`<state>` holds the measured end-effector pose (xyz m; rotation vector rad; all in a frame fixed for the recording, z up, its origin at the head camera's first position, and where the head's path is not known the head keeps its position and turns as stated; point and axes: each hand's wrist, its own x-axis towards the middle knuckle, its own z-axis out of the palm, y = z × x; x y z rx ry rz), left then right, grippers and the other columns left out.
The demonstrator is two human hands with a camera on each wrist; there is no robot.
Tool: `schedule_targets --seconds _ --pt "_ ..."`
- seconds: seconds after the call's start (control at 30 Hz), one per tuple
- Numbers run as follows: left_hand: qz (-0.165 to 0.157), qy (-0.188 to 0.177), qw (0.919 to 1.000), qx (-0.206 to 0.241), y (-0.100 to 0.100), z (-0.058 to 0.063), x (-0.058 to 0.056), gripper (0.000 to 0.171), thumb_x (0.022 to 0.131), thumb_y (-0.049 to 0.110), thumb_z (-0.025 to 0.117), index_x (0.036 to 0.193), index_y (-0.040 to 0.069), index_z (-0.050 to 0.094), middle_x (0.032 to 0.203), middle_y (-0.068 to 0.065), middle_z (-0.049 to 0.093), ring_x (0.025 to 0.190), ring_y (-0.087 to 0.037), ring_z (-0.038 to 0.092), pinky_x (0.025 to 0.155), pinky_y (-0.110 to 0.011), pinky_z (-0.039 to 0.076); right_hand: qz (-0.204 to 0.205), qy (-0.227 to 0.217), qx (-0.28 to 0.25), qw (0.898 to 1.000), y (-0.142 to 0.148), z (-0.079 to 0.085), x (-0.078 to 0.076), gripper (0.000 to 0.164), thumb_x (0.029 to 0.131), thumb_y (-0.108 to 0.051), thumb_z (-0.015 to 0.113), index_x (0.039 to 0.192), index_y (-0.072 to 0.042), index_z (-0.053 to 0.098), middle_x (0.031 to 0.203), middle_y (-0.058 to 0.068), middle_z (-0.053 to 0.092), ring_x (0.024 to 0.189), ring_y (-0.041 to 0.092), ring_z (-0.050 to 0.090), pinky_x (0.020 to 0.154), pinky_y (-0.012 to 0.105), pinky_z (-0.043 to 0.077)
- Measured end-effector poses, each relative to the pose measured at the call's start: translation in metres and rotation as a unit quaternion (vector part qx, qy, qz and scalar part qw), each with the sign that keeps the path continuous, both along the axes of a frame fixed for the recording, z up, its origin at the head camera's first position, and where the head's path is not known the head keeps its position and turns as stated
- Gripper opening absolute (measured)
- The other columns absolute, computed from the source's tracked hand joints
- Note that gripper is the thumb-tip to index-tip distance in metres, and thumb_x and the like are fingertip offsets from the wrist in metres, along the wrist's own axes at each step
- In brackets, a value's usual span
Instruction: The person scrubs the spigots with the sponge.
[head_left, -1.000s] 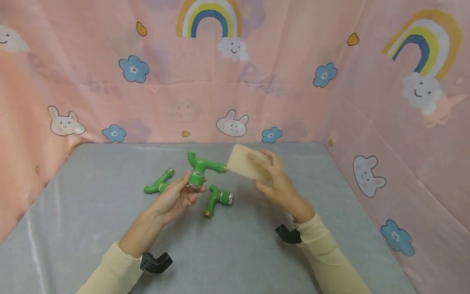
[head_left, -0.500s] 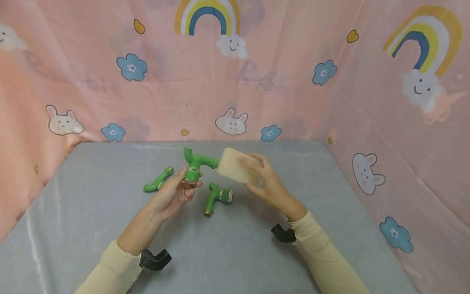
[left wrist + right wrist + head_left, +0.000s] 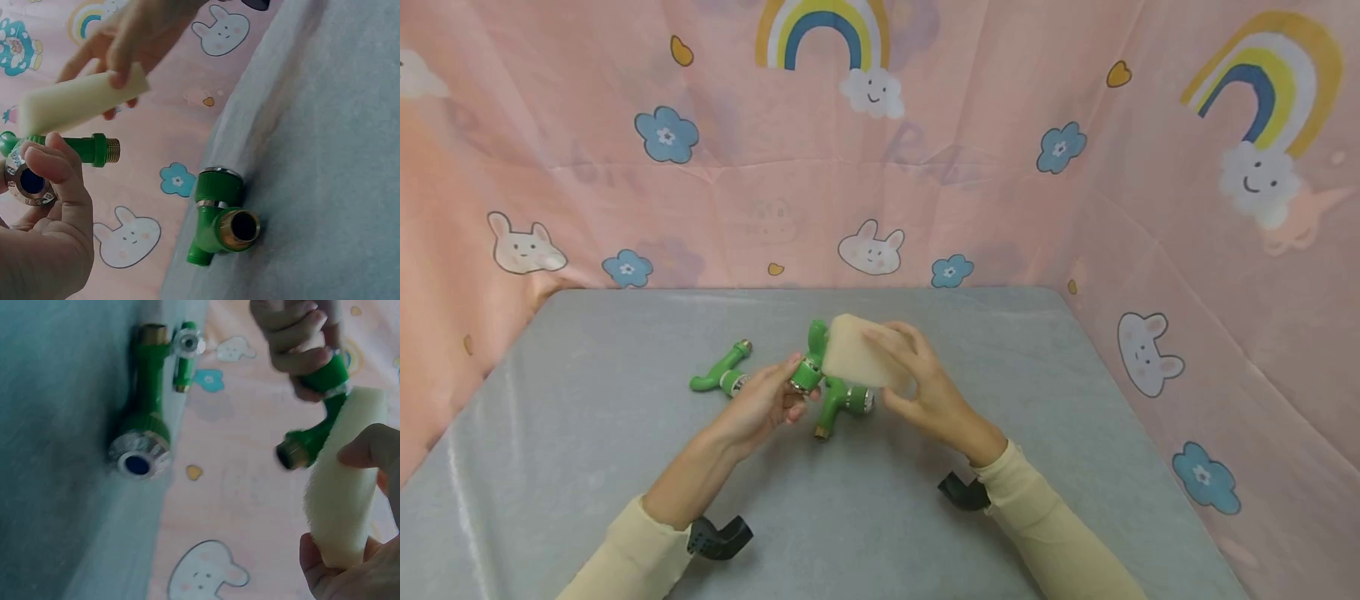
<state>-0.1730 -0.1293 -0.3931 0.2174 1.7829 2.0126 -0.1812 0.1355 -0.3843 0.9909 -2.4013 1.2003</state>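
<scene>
My left hand (image 3: 763, 410) grips a green faucet (image 3: 808, 373) by its round knob end, holding it above the table. The faucet's brass threaded end (image 3: 113, 150) shows in the left wrist view. A cream sponge (image 3: 861, 354) is pinched between the thumb and fingers of my right hand (image 3: 928, 392). In the head view the sponge overlaps the faucet's body and hides part of it. The right wrist view shows the sponge (image 3: 347, 481) right against the green pipe. Below the held faucet, a second green faucet (image 3: 833, 410) lies on the table.
Left of my left hand lies a third green faucet (image 3: 722, 368), partly behind the hand. The grey cloth-covered table (image 3: 865, 517) reaches back to a pink printed curtain (image 3: 737, 200), which also stands along both sides. Black curved wrist mounts (image 3: 721, 537) stick out from both sleeves.
The right hand has brought the sponge left and slightly down, over the faucet. The left hand has turned the faucet, so its threaded end no longer points right in the head view.
</scene>
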Motion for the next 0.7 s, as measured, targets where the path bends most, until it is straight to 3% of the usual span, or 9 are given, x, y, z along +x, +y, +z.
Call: schedule_targets --seconds 0.13,0.2,0.37,0.5,0.6,0.7 --pt "0.017 0.021 0.9995 -0.014 -0.005 0.003 0.0 0.06 0.109 0.049 0.036 0.126 -0.003 0.059 0.079 0.005 0.062 0.058 -0.004 0.046 0.058 -0.018 0.04 -0.026 -0.015 0.018 0.999 0.011 0.0 -0.006 0.073 0.078 0.01 0.066 0.146 -0.012 0.052 0.146 0.023 0.041 0.129 0.041 0.046 0.093 0.049 0.053" --pt "0.032 0.049 0.9971 -0.049 -0.005 0.004 0.0 0.057 0.109 0.045 0.038 0.118 -0.007 0.06 0.076 0.005 0.061 0.058 -0.004 0.047 0.057 -0.018 0.042 -0.037 -0.024 0.013 0.999 0.016 0.004 -0.006 0.074 0.077 0.01 0.063 0.146 -0.014 0.053 0.147 0.021 0.041 0.13 0.039 0.045 0.092 0.047 0.051" --pt "0.045 0.132 0.9782 -0.154 -0.001 0.003 0.001 0.043 0.109 0.032 0.046 0.097 -0.006 0.062 0.076 -0.004 0.059 0.056 -0.008 0.048 0.054 -0.022 0.046 -0.018 -0.016 -0.018 1.0 0.018 0.017 0.004 0.074 0.074 0.006 0.062 0.145 -0.017 0.055 0.147 0.015 0.043 0.129 0.034 0.046 0.089 0.044 0.05" --pt "0.048 0.165 0.9677 -0.185 0.003 0.004 0.002 0.037 0.107 0.029 0.052 0.104 -0.004 0.067 0.069 -0.006 0.055 0.053 -0.008 0.044 0.049 -0.022 0.041 -0.001 0.033 0.035 0.999 0.01 0.019 0.01 0.071 0.075 0.003 0.064 0.143 -0.018 0.057 0.144 0.018 0.046 0.128 0.035 0.048 0.092 0.047 0.052" --pt "0.093 0.19 0.9523 -0.22 0.004 0.005 0.003 0.038 0.105 0.032 0.056 0.089 0.001 0.069 0.06 0.0 0.048 0.051 -0.008 0.039 0.048 -0.022 0.035 -0.021 0.059 0.081 0.995 0.008 0.017 0.009 0.07 0.075 0.005 0.066 0.141 -0.018 0.06 0.142 0.022 0.047 0.128 0.038 0.046 0.095 0.05 0.052" --pt "0.145 0.218 0.9291 -0.261 0.002 0.004 0.004 0.042 0.102 0.036 0.06 0.07 0.009 0.059 0.056 0.004 0.043 0.053 -0.01 0.038 0.051 -0.023 0.034 -0.05 0.054 0.104 0.992 0.011 0.016 0.005 0.069 0.074 0.006 0.07 0.139 -0.017 0.062 0.141 0.023 0.048 0.127 0.041 0.046 0.096 0.054 0.052"
